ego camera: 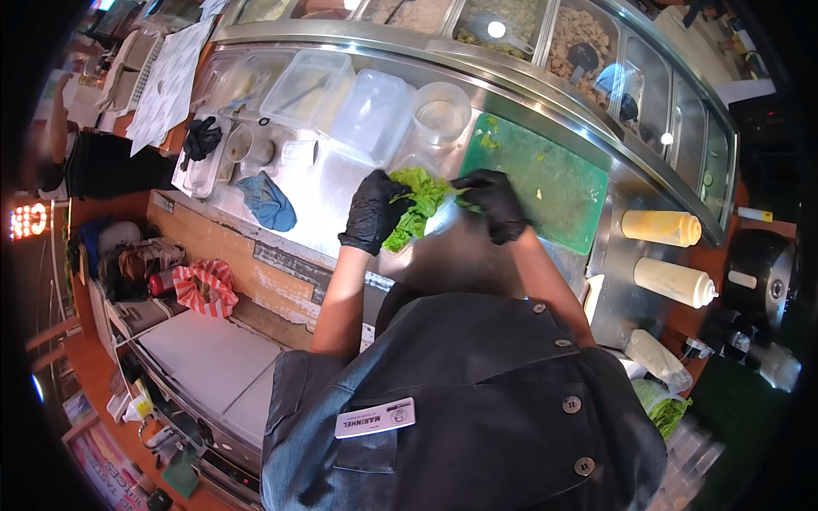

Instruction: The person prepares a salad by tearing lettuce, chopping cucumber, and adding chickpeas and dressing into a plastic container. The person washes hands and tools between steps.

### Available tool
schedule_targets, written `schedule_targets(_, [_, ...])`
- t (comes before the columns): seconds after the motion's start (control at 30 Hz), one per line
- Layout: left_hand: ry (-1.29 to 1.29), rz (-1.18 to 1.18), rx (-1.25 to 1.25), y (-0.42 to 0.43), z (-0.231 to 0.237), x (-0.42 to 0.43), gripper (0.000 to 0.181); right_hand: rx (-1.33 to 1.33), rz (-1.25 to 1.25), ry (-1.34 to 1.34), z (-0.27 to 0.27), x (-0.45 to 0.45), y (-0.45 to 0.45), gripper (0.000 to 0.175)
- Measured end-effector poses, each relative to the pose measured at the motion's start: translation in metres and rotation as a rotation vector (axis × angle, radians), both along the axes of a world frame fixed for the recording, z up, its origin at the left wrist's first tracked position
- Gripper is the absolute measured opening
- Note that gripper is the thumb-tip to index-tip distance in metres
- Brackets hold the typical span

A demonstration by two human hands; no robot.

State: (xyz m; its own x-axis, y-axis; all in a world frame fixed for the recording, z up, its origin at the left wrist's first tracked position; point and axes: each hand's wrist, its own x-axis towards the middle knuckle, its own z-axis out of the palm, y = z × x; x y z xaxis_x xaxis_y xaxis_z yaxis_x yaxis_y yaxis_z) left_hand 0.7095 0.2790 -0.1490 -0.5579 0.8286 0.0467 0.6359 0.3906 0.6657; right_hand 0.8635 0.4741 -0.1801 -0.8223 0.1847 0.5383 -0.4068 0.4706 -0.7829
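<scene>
Green leaf lettuce (418,198) fills a clear plastic container (442,220) in front of me, and its leaves stand above the rim. My left hand (374,211), in a black glove, grips the lettuce from the left, with its fingertips partly hidden among the leaves. On the other side, my black-gloved right hand (497,201) pinches a small piece of lettuce beside the container. A green cutting board (543,191) lies to the right of that hand, with lettuce scraps at its upper left corner.
Behind the lettuce stand a round clear tub (441,115) and a lidded plastic box (374,115). A blue cloth (267,201) lies left. Two squeeze bottles, one yellow (661,228) and one cream (675,282), lie right. Steel food pans (578,54) line the back. A person (96,160) stands far left.
</scene>
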Motion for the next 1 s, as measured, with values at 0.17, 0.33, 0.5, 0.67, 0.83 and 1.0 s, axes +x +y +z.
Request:
schedule_targets(0.17, [-0.052,0.103,-0.007,-0.037,-0.018,0.008,0.044,-0.085,-0.270,-0.567,0.015,-0.043,-0.055,0.040])
schedule_targets(0.33, [0.020,0.082,-0.094,-0.028,-0.047,0.031,0.056,0.346,-0.270,-0.802,0.003,-0.063,-0.077,0.023])
schedule_targets(0.5, [0.103,0.126,-0.174,-0.017,-0.083,0.029,0.048,0.291,-0.310,-0.988,-0.032,-0.097,-0.084,0.022])
schedule_targets(0.67, [-0.157,-0.162,0.024,-0.021,-0.061,0.015,0.049,0.375,-0.083,-1.050,-0.013,-0.089,-0.084,0.032])
schedule_targets(0.83, [0.169,-0.342,-0.404,-0.003,0.037,-0.030,0.044,0.158,-0.258,-0.770,0.040,-0.024,-0.062,0.029])
schedule_targets(1.0, [0.598,-0.731,-0.321,0.133,0.091,-0.023,0.026,-0.567,-0.293,-0.615,0.085,0.096,-0.003,0.006])
